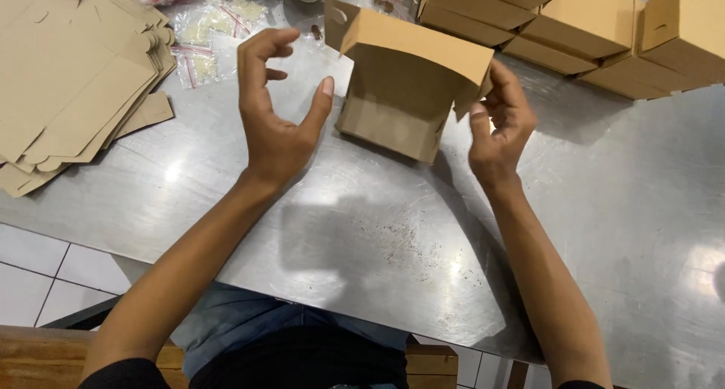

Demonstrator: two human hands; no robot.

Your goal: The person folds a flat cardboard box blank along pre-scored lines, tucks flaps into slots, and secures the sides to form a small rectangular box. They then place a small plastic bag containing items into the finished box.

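Right hand (498, 125) is pinching the side flap of a half-folded brown cardboard box (404, 87), grip clamped on it. Left hand (276, 106) is hovering just beside the box, grip apart, touching nothing. Box is sitting mid steel counter (604, 208), toward the far edge. Flat box blanks (68, 79) are lying at the far-left corner, finished boxes (596, 26) stacked at the far-right.
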